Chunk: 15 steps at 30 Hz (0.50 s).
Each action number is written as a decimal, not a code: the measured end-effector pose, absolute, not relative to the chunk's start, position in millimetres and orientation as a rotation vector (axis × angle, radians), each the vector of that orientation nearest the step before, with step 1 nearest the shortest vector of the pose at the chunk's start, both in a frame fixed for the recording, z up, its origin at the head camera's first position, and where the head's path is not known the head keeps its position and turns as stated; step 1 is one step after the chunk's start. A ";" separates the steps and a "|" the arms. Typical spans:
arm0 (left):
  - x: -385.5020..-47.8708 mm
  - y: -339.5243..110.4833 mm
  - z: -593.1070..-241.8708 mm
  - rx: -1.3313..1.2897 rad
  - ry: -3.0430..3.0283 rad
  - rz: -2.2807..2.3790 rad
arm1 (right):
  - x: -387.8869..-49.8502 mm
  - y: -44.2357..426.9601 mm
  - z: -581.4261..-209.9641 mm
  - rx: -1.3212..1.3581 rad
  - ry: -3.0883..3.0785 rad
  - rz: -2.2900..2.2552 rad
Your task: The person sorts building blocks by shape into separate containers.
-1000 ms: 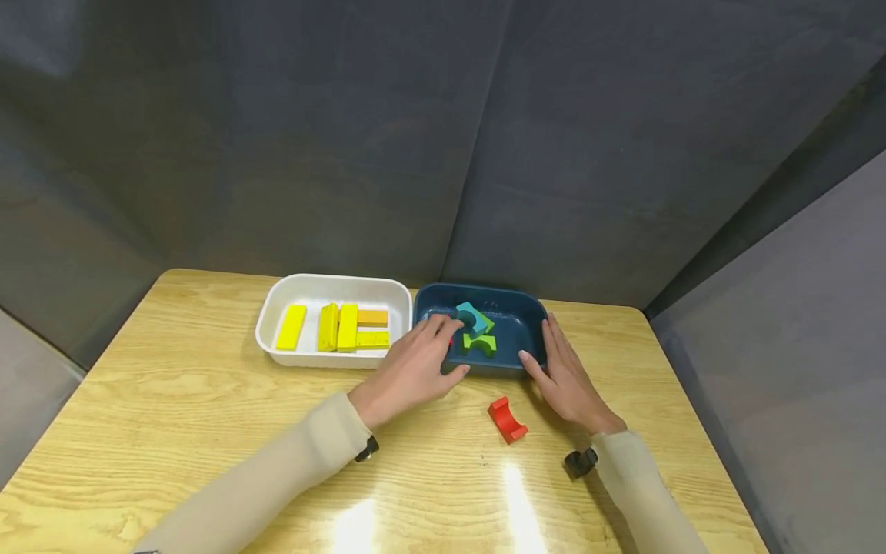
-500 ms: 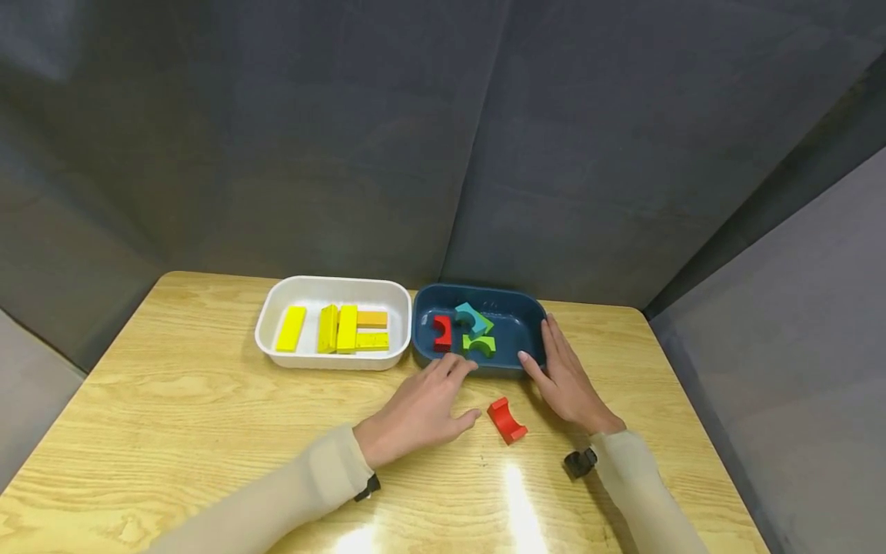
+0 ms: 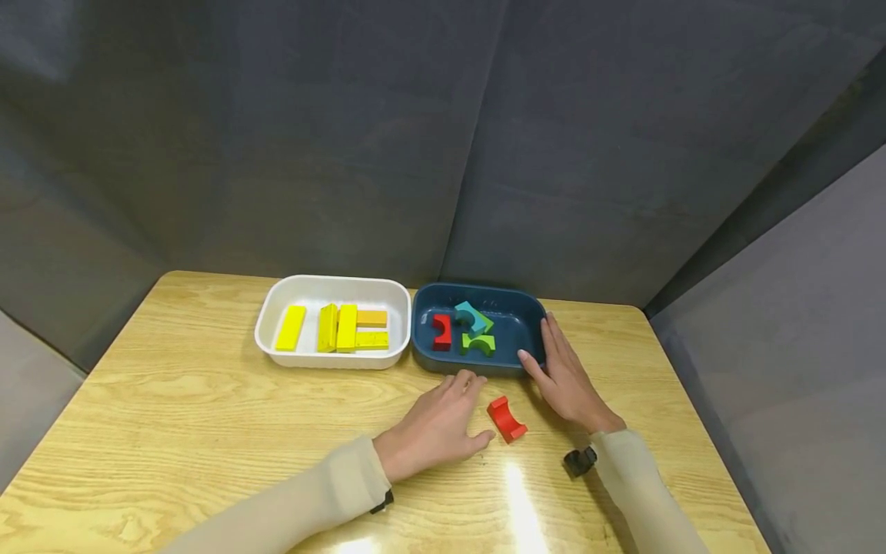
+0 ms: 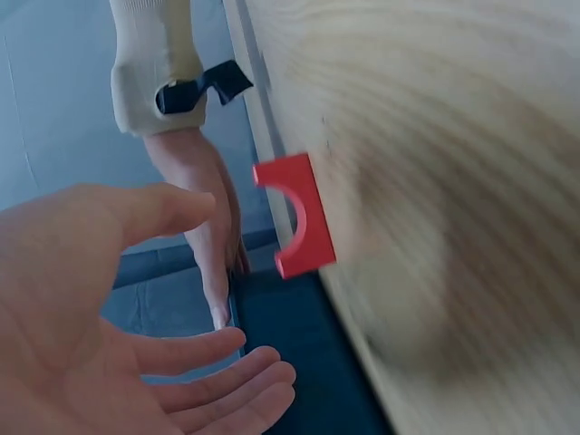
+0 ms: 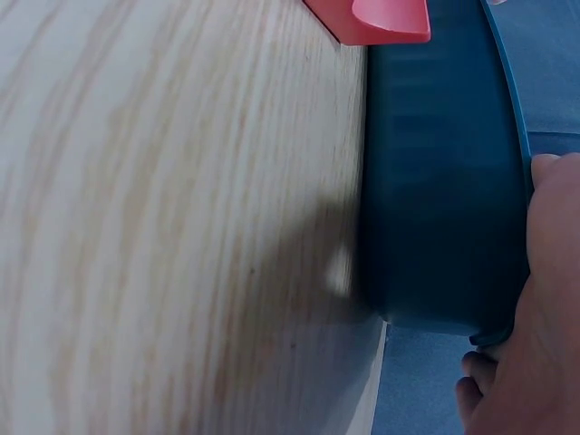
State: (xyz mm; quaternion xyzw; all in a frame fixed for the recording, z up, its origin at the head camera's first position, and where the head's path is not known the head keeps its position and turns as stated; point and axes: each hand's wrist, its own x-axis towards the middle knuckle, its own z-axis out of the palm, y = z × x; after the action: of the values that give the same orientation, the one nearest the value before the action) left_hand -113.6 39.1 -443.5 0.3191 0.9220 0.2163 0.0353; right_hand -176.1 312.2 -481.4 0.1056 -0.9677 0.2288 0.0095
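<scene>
A red arch block (image 3: 507,420) lies on the table in front of the dark blue bin (image 3: 521,327). My left hand (image 3: 441,427) is just left of this block, thumb and fingers spread and holding nothing. In the left wrist view a gap shows between the hand (image 4: 82,299) and the red block (image 4: 313,222). My right hand (image 3: 571,388) rests against the bin's right end, fingers straight along the outside and thumb at the near rim. Inside the bin are another red arch block (image 3: 445,333), a light blue arch block (image 3: 472,316) and green blocks (image 3: 488,342).
A white bin (image 3: 332,286) stands directly left of the blue one, with several yellow blocks (image 3: 291,328) and an orange block (image 3: 372,318) in it. Behind the wooden table (image 3: 208,385) hangs a dark grey curtain (image 3: 332,138).
My left hand has pulled back out of the blue bin toward the red block on the table, uncovering the red block inside the bin. My right hand has stayed in place.
</scene>
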 end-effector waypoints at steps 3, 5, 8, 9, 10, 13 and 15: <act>-112.0 44.3 -448.0 1.013 2.831 0.665 | -175.8 311.7 -482.3 0.326 -3.019 0.713; -111.5 47.2 -450.9 1.030 2.836 0.668 | -175.7 311.7 -482.9 0.320 -3.020 0.714; -111.3 51.4 -453.2 1.044 2.856 0.658 | -175.8 312.0 -483.5 0.311 -3.020 0.714; -111.4 52.7 -453.5 1.046 2.861 0.655 | -175.7 312.1 -483.5 0.311 -3.021 0.716; -111.8 54.3 -453.9 1.051 2.868 0.645 | -175.8 312.2 -483.4 0.309 -3.022 0.717; -113.1 58.7 -455.1 1.060 2.882 0.614 | -175.9 312.4 -483.1 0.312 -3.027 0.720; -113.9 61.3 -455.9 1.063 2.885 0.591 | -176.0 312.5 -483.0 0.315 -3.029 0.721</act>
State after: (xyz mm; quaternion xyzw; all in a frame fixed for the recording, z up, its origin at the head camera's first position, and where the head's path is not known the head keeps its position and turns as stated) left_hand -113.9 61.3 -455.9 0.3396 0.9214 0.1887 0.0055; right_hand -176.0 312.5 -483.0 0.1006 -0.9679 0.2303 0.0059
